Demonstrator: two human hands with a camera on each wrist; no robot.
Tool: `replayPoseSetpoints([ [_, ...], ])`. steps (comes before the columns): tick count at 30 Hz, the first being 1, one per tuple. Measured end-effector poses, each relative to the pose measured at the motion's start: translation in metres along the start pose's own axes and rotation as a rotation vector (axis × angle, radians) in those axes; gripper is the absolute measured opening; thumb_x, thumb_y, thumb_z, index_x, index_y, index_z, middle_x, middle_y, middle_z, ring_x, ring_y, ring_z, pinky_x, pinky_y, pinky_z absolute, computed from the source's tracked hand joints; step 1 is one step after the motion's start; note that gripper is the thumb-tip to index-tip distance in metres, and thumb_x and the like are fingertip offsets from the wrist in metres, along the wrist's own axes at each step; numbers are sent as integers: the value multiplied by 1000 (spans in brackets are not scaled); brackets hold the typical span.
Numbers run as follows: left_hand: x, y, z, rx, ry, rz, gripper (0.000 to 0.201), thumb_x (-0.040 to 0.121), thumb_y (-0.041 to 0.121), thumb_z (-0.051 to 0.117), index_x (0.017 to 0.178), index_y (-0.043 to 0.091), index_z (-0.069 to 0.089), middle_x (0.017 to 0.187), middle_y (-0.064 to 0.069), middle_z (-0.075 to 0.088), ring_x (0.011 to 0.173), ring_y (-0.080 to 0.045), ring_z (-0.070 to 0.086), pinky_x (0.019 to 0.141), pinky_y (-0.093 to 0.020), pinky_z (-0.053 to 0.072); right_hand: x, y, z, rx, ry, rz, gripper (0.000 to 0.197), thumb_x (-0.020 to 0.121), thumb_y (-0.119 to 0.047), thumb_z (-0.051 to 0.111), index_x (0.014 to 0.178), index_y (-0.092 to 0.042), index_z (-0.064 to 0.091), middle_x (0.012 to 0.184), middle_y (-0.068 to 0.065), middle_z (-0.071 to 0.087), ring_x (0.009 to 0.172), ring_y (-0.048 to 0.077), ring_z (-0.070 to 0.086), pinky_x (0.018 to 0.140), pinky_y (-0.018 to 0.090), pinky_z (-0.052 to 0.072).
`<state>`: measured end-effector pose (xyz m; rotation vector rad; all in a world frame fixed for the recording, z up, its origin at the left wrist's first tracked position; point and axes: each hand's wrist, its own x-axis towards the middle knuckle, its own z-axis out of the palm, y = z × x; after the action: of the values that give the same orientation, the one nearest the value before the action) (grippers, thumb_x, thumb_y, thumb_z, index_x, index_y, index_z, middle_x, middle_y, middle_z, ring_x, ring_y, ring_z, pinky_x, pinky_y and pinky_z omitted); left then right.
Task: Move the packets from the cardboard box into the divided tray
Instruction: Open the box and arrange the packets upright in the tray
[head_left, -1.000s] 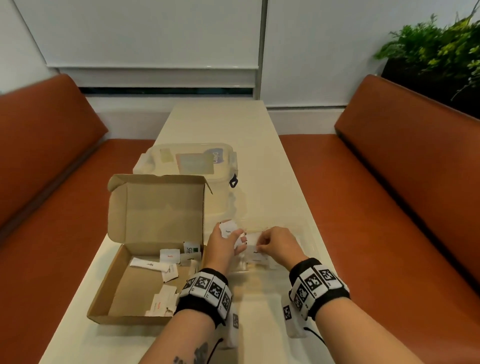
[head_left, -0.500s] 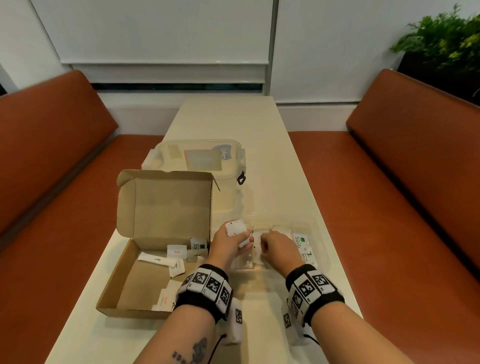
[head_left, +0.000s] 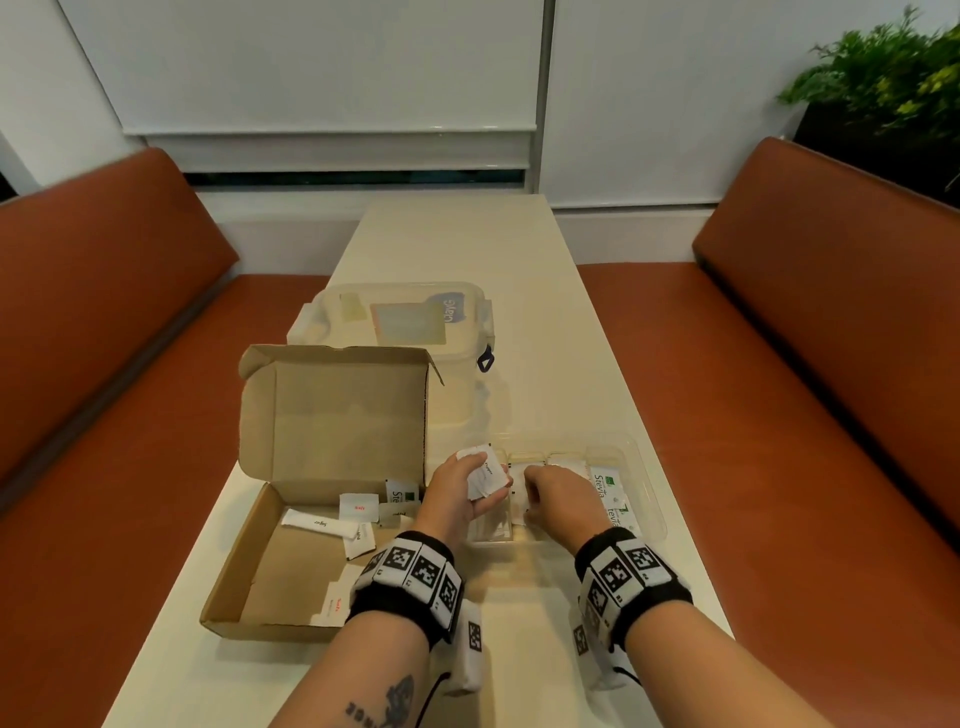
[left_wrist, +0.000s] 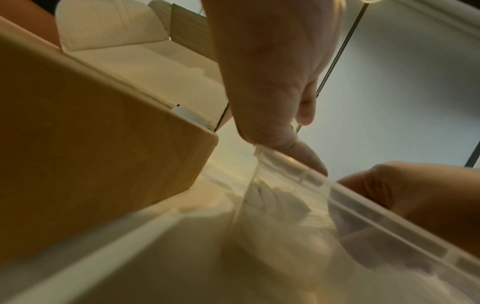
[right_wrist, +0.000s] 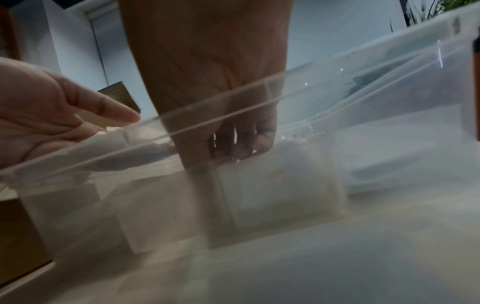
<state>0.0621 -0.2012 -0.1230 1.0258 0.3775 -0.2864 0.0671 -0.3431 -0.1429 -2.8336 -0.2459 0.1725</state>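
Cardboard box (head_left: 332, 431): plain brown corrugated card, matt, unprinted inside; packets (head_left: 321, 524) in it are white paper w/ small print, matt, lightly creased. Divided tray (head_left: 647, 499) at 3 o'clock of box: clear thin plastic, glossy, smooth, see-through walls in wrist views; lidded tub (head_left: 405, 317) at 12 o'clock: translucent plastic, semi-gloss. Table (head_left: 457, 244): cream laminate-like top, smooth, low sheen; benches (head_left: 779, 415): rust-brown leather-look upholstery, satin.

Black wristbands (head_left: 410, 582) (square-coded white tags)
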Motion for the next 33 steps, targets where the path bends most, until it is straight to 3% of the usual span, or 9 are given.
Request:
replayPoseSetpoints([
  [5, -1, 2, 0, -44, 72, -37, 21, 95, 5, 41, 114, -1, 48, 128, -28, 50, 108, -40, 58, 64, -36, 58, 0, -1, 1, -13, 20, 6, 16, 86, -11, 55, 80, -18, 42, 85, 4, 56, 73, 18, 46, 63, 27, 35],
  [11, -3, 1, 2, 7, 48, -10, 27, 94, -2, 38, 121, -2, 45, 133, -27, 46, 118, -41, 51, 66, -34, 59, 1, -1, -5, 123, 70, 33, 9, 84, -18, 60, 83, -17, 51, 87, 2, 56, 81, 18, 49, 65, 26, 34],
  [14, -4, 1, 1, 1, -3, 5, 30, 94, -5, 37, 122, -2, 46, 130, -26, 49, 114, -39, 55, 67, -34, 59, 2, -6, -13, 429, 169, 95, 20, 90, -33, 58, 90, -14, 63, 87, 0, 65, 81, 15, 57, 66, 26, 40],
  [16, -6, 0, 2, 9, -52, 1, 33, 94, -6, 37, 125, -2, 49, 125, -25, 55, 103, -34, 60, 69, -34, 59, 2, -12, -17, 627, 147, 127, 23, 87, -38, 63, 88, -15, 66, 81, -3, 66, 74, 9, 58, 61, 20, 41],
  [21, -8, -4, 0, 59, -94, 5, 30, 95, -4, 40, 121, 5, 53, 116, -18, 61, 97, -29, 64, 76, -35, 58, 2, -14, -21, 759, 170, 146, 10, 78, -18, 74, 81, -14, 66, 76, -5, 63, 69, 5, 54, 58, 12, 39],
  [24, -6, -5, 0, 37, -32, 25, 26, 96, -2, 41, 116, 8, 54, 111, -16, 60, 99, -31, 63, 71, -34, 59, 1, -10, -28, 800, 212, 160, 10, 79, -15, 73, 75, -18, 65, 73, 0, 68, 67, 12, 60, 61, 18, 45],
  [27, -2, -5, 0, -18, 76, 68, 27, 97, -2, 40, 118, 9, 51, 112, -19, 61, 103, -31, 61, 66, -29, 58, 3, 0, -37, 673, 182, 171, 9, 79, -18, 74, 74, -20, 67, 72, -1, 69, 68, 12, 62, 61, 19, 45],
  [30, 0, -5, -1, -60, 114, 96, 32, 97, -5, 39, 126, 6, 47, 100, -15, 63, 90, -26, 63, 60, -24, 57, 3, 4, -37, 375, 12, 137, 4, 78, -20, 74, 76, -18, 72, 76, -4, 68, 72, 9, 60, 68, 20, 44],
  [33, 0, -6, 0, -23, 116, 98, 32, 96, -5, 39, 125, 5, 48, 93, -11, 63, 81, -20, 64, 62, -24, 57, 2, 3, -28, 212, -86, 115, 7, 77, -21, 75, 82, -16, 76, 85, -1, 72, 78, 11, 61, 72, 22, 45],
])
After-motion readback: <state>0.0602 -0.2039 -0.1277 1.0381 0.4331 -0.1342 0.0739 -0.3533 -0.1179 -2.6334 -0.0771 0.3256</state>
